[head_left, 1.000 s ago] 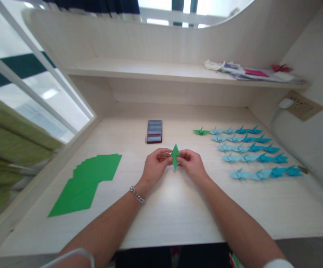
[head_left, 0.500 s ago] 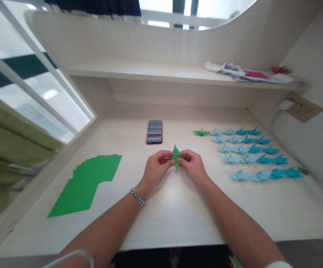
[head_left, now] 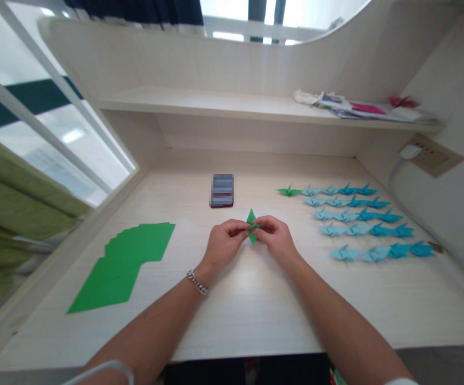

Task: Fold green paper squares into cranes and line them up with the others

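A small folded green paper piece point(head_left: 251, 217) stands pointed up between my two hands over the middle of the desk point(head_left: 256, 299). My left hand point(head_left: 223, 243) pinches its left side with fingers closed. From the right, my right hand point(head_left: 275, 238) pinches it too, fingertips pressed together at its middle. The fingers hide most of the lower half of the paper.
A fanned stack of green paper sheets point(head_left: 125, 262) lies at the left. A phone point(head_left: 221, 190) rests behind my hands. Rows of blue paper cranes point(head_left: 360, 219) and one green crane point(head_left: 289, 190) fill the right side. A shelf point(head_left: 256, 104) carries papers. A wall socket point(head_left: 428, 152) is at right.
The fingertips of both hands have closed in toward the middle of the green piece, and less of the paper shows now. The hands stay in the same spot.
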`<state>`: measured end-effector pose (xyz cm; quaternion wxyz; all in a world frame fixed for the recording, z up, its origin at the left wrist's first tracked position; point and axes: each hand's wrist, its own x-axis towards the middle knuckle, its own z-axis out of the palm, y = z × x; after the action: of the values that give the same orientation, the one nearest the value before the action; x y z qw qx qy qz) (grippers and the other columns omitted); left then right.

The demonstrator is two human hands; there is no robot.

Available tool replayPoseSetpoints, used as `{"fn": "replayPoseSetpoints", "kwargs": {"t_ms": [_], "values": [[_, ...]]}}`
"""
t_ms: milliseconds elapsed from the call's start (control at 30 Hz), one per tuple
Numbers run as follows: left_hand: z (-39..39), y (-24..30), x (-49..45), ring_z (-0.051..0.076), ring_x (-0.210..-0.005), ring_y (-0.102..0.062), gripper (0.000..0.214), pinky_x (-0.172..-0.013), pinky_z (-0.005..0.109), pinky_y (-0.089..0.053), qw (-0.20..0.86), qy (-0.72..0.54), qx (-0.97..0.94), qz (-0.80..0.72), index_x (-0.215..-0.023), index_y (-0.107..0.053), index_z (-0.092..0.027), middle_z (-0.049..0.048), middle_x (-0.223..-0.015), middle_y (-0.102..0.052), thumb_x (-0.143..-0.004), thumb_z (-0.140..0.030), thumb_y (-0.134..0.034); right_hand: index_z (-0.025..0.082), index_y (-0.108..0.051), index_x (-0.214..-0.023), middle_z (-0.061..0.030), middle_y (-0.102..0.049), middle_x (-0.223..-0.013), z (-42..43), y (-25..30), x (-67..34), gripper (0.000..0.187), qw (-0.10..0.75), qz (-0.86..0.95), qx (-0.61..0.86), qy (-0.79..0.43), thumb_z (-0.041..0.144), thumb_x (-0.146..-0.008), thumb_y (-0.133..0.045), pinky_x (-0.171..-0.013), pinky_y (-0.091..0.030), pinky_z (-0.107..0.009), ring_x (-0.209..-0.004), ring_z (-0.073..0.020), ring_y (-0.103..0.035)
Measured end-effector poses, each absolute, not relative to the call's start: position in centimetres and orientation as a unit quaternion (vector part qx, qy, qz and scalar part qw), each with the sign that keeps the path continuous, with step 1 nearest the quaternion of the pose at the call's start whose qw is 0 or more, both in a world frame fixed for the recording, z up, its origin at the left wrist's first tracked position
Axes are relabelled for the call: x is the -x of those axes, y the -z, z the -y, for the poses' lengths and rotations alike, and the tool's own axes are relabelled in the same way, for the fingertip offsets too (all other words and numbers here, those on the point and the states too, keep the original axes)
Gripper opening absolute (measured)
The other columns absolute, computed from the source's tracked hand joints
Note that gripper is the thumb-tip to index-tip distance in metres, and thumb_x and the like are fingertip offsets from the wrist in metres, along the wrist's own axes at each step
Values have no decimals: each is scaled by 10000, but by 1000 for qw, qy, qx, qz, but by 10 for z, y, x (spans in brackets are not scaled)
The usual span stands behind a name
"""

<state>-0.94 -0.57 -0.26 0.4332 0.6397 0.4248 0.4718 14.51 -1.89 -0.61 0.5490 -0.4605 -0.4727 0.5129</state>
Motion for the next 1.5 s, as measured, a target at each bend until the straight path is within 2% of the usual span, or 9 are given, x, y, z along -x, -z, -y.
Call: {"fn": "replayPoseSetpoints", "kwargs": {"t_ms": [133,267,433,633,833,1000,1100,1300,1500], "values": [[7,-1,8,190,-745,-654,141,-746,360,-546,532,-498,-551,-407,-806,-705,-153,60,-805,-698,-685,-223,-685,181,-678,-766,-24,-673,-733,19,7,-146,179,542,498,474,-483,281,-624,-721,-637,-490,-287,-669,-166,-608],[5,-2,7,166,-714,-642,277,-698,351,-556,622,-501,-461,-386,-931,-658,-148,42,-787,-678,-698,-292,-700,183,-679,-761,-20,-671,-731,19,8,-146,135,522,529,470,-476,264,-654,-694,-673,-492,-300,-676,-164,-606],[1,4,7,149,-640,-614,310,-602,279,-526,624,-449,-481,-422,-829,-683,-134,49,-743,-671,-642,-374,-741,195,-698,-794,-30,-689,-793,20,9,-146,140,487,573,475,-456,262,-673,-682,-762,-495,-337,-754,-185,-621],[-3,9,9,125,-598,-590,259,-574,242,-503,586,-469,-494,-439,-733,-671,-140,17,-673,-650,-680,-390,-710,242,-727,-782,-40,-676,-969,22,9,-146,106,488,603,456,-436,264,-685,-690,-860,-477,-357,-935,-207,-611],[-3,6,9,137,-617,-606,260,-615,266,-514,561,-483,-508,-440,-763,-667,-138,25,-697,-668,-697,-388,-694,263,-737,-805,-34,-672,-1013,21,11,-148,148,484,601,464,-435,227,-682,-663,-802,-502,-330,-954,-200,-608],[3,-1,11,146,-660,-616,212,-619,248,-488,444,-487,-599,-455,-812,-678,-147,34,-744,-687,-751,-348,-649,204,-727,-775,-32,-697,-782,21,10,-147,159,467,574,490,-460,251,-742,-578,-727,-494,-318,-764,-180,-627],[6,-3,9,148,-679,-619,182,-624,247,-483,409,-485,-622,-459,-827,-682,-161,31,-764,-691,-767,-327,-634,171,-686,-700,-24,-662,-661,21,10,-145,165,456,558,513,-466,329,-711,-642,-616,-465,-286,-626,-158,-589],[5,0,7,151,-685,-632,187,-654,284,-522,497,-492,-570,-431,-836,-651,-142,49,-794,-686,-761,-314,-642,187,-549,-667,29,-583,-608,17,17,-144,254,504,500,512,-484,274,-556,-760,-536,-427,-247,-556,-126,-540],[3,5,7,164,-737,-656,252,-696,290,-526,549,-485,-548,-402,-855,-636,-142,64,-830,-698,-659,-263,-738,193,-506,-716,38,-577,-627,16,17,-144,328,527,464,489,-518,242,-535,-774,-537,-435,-241,-562,-123,-561]]}}
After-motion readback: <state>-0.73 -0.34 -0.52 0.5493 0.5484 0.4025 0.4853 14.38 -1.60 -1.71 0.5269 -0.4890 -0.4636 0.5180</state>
